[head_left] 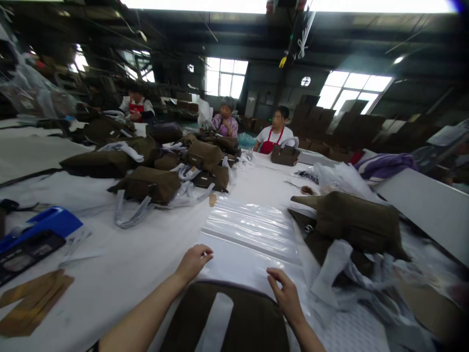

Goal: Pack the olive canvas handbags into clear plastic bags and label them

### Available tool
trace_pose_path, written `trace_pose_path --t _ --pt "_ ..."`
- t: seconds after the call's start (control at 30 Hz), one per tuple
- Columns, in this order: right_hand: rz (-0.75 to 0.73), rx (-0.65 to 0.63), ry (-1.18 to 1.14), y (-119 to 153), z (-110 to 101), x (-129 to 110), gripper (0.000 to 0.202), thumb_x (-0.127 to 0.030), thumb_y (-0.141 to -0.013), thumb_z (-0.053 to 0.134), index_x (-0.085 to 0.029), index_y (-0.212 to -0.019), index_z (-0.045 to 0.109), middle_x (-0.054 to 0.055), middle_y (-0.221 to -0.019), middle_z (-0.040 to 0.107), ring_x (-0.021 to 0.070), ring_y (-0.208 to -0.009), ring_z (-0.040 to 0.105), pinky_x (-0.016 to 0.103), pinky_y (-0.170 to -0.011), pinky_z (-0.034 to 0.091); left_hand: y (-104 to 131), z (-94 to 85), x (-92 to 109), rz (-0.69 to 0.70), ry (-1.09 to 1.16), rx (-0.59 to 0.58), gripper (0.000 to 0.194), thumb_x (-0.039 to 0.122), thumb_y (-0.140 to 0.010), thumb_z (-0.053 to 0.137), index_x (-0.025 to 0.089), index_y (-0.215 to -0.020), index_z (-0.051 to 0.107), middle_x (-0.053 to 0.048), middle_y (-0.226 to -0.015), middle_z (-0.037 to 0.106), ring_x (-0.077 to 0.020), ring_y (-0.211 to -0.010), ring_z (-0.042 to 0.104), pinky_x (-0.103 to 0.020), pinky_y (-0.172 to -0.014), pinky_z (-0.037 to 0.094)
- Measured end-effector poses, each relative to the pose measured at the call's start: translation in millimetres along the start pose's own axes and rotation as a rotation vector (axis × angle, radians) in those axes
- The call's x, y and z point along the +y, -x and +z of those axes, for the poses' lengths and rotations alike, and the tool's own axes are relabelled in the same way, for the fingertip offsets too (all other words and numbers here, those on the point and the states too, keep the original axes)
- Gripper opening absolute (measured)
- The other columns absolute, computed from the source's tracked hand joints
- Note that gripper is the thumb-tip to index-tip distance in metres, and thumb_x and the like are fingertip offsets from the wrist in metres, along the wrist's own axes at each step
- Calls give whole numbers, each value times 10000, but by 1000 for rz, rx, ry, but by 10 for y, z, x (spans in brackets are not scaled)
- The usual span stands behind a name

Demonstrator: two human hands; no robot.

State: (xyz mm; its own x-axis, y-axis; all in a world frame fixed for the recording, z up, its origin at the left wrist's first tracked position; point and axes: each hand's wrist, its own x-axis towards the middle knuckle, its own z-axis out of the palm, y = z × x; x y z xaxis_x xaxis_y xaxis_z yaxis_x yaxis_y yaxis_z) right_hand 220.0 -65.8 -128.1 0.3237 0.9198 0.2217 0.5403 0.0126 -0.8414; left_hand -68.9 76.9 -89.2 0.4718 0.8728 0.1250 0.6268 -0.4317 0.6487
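A dark olive bag (252,322) with a pale wrapped strap (216,320) lies directly in front of me at the bottom. Just beyond it, clear plastic bags (249,222) are laid flat on the white table. My left hand (194,262) hovers at the left edge of the plastic with thumb and fingers drawn together; whatever they pinch, if anything, cannot be made out. Over the right side of the plastic, my right hand (286,292) has its thumb and forefinger a little apart, with nothing visible between them. Both hands are beyond the olive bag's top edge.
More olive bags (146,185) are heaped at left, others (359,222) at right beside crumpled white wrapping (333,269). A blue tape dispenser (54,220), a dark phone-like object (31,254) and brown card strips (34,303) lie left. Several people sit across the table (252,181).
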Motion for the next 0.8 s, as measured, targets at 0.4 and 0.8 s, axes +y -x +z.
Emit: trace_pose_path --t 0.4,0.8 --pt "-289 42 -4 670 -255 -980 124 -125 -809 529 -196 -881 599 32 -799 607 146 -760 558 279 -681 469 -133 308 -287 -13 68 -308 355 468 -746 520 179 -911 645 -74 -987 632 -224 -946 549 -332 -893 406" --pt "-296 -461 417 1613 454 -1016 193 -247 -877 499 -216 -1047 584 52 -889 628 174 -799 578 345 -720 506 247 -100 -64 -41 151 -96 458 590 -736 457 184 -801 657 -44 -797 679 -213 -770 626 -285 -718 489"
